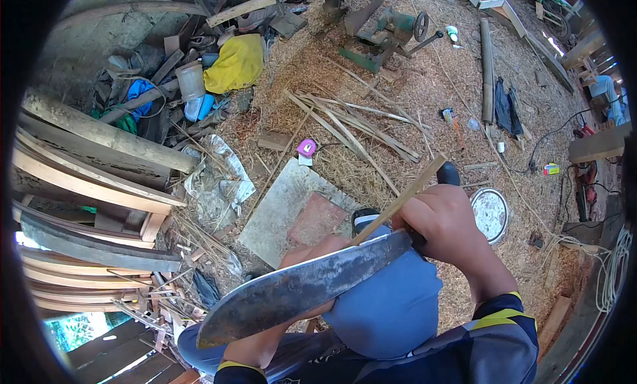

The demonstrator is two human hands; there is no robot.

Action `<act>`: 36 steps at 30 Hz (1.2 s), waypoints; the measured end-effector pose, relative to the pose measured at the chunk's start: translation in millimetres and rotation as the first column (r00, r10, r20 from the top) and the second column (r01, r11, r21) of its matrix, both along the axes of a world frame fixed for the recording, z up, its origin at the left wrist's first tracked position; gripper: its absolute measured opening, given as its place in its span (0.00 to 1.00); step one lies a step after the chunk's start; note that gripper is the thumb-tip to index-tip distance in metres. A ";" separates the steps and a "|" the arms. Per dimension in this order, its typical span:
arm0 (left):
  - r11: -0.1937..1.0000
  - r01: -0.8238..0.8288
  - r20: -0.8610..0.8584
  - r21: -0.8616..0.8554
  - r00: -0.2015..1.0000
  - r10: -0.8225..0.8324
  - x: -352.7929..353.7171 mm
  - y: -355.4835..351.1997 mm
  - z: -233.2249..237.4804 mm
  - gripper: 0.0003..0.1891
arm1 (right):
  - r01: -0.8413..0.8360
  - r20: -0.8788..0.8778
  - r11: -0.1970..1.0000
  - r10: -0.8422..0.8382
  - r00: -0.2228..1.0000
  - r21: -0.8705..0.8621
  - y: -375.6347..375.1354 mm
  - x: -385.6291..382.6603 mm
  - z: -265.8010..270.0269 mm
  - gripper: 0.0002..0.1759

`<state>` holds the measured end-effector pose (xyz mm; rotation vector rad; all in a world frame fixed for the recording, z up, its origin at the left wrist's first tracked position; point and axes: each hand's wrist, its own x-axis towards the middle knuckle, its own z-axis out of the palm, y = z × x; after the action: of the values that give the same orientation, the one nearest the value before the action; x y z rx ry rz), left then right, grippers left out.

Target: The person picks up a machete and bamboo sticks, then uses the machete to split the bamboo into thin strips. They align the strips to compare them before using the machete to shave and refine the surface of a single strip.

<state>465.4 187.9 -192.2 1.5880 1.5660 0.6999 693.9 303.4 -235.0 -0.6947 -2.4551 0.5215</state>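
With my right hand (438, 219) clenched on the machete (298, 286), a slip could cut my half-hidden left hand (310, 250), apparently gripping the wooden strip (390, 210).

Shavings-strewn floor (514, 268), grey wall (123, 35), bright opening (79, 323)

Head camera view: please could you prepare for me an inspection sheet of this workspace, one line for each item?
Surface: ground strewn with wood shavings; a pale board lies on it.
Job's things: broad-bladed knife, stained dark; thin wooden strip.
Clutter: loose strips, pink tape measure, yellow cloth.
Grip: right hand closed on the knife; left hand at the strip's lower end, partly hidden behind the knife, so its hold is unclear.
Cables: dark cable on the ground at right; pale coiled cord near the right edge.
Surroundings: curved timbers at left; green machine at top.
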 end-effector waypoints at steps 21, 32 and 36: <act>0.990 0.077 -0.196 0.116 0.979 -0.053 -10.3 27.8 -31.2 0.11 | 0.098 0.183 0.932 -0.035 0.983 -0.349 8.4 12.2 -12.8 0.10; 0.878 -0.477 -0.215 -0.024 0.861 0.462 -120.6 16.7 -126.2 0.11 | 0.481 0.352 0.704 -0.336 0.874 -0.522 41.4 -29.5 -197.5 0.20; 0.889 -0.458 -0.280 -0.015 0.856 0.436 -126.7 16.8 -120.3 0.12 | 0.572 0.449 0.662 -0.374 0.812 -0.483 33.1 -68.0 -265.5 0.23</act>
<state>338.7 204.8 -312.5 1.3038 2.1802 0.6687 625.9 336.5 -500.5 -1.7637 -2.2006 1.0549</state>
